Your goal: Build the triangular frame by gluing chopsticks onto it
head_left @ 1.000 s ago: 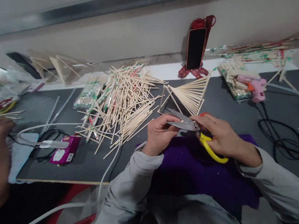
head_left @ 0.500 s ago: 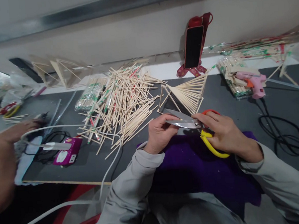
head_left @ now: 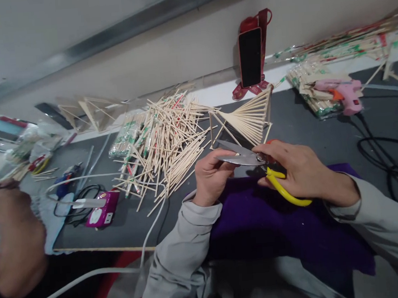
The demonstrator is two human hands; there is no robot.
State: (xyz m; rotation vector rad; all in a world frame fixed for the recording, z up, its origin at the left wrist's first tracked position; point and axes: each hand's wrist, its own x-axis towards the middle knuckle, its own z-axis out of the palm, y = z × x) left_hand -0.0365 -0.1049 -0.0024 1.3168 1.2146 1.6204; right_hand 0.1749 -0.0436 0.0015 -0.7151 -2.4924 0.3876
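My right hand (head_left: 295,169) grips scissors (head_left: 246,160) by their yellow and red handles, over the dark purple cloth. Their metal blades are spread and point left. My left hand (head_left: 210,174) is closed at the blades, pinching a thin wooden stick; just its pale tip (head_left: 237,154) shows between the blades, the rest hidden by my fingers. Right behind the blades stands a twisted frame of glued sticks (head_left: 247,121), fanned out like a curved surface. To its left spreads a big loose pile of wooden sticks (head_left: 170,133).
A pink glue gun (head_left: 348,92) rests on packed sticks at the right, its black cord trailing. A phone (head_left: 250,57) leans on a red bottle at the back. Left are a purple power adapter (head_left: 102,210), a white cable and a co-worker's forearm (head_left: 17,227).
My view has tilted and shifted slightly, while my hands stay at the scissors. The right hand has turned a little, its fingers covering more of the red handle. The co-worker's arm has drawn back left.
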